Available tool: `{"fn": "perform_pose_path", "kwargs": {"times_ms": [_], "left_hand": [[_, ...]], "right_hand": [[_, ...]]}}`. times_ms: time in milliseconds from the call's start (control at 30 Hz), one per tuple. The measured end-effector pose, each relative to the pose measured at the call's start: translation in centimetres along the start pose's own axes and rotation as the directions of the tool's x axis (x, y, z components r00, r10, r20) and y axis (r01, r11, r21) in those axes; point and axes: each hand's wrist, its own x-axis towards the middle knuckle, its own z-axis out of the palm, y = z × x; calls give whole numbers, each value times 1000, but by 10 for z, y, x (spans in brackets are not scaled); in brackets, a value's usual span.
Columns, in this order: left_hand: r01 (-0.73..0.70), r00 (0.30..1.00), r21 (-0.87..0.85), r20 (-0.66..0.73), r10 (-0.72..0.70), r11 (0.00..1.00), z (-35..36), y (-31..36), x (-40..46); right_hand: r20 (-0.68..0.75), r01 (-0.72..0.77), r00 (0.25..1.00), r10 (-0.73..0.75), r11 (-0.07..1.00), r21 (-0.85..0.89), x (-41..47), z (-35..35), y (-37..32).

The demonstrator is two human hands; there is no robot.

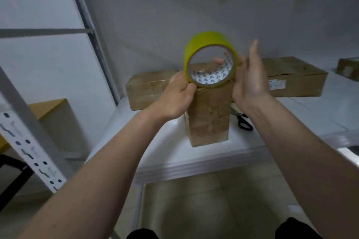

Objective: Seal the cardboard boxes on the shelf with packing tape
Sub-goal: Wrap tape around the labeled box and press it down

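Gripping the yellow packing tape roll [210,60] at its lower rim with the left hand [179,95], fingers curled tight, likely steadying it atop the upright cardboard box [209,114]. Steadying the roll's side with the right hand [250,79], fingers straight. Standing on a white shelf [262,141], scissors [245,121] beside, more boxes behind, against a pale wall.

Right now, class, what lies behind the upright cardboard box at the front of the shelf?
Two flat cardboard boxes, one left and one right. The upright box, tape roll and hands hide whatever sits between them.
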Motion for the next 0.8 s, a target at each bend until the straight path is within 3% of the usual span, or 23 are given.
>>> {"fn": "perform_pose_path", "kwargs": {"times_ms": [67, 133, 233, 300, 433, 533, 800], "left_hand": [[24, 998, 43, 54, -26, 999, -2, -1, 2], [38, 993, 107, 106, -50, 994, -5, 5, 8], [53, 971, 223, 217, -103, 973, -9, 8, 21], [84, 961, 326, 224, -163, 942, -10, 9, 32], [99, 973, 254, 176, -147, 962, -4, 2, 45], [100, 979, 305, 142, -149, 947, -3, -9, 48], [115, 957, 424, 195, -215, 898, -7, -13, 52]], "right_hand": [[141, 141, 984, -111, 964, -226, -9, 1, -1], [135, 253, 967, -215, 821, -512, -4, 2, 1], [-16, 131, 979, -203, 688, -714, 7, 5, 0], [-36, 84, 982, -185, 602, -794, 12, 8, -2], [-31, 76, 982, -186, 540, -838, 19, 10, -7], [-1, 88, 985, -171, 514, -853, 23, 7, -13], [-113, 53, 978, -178, 726, -686, 27, -2, -13]]}}
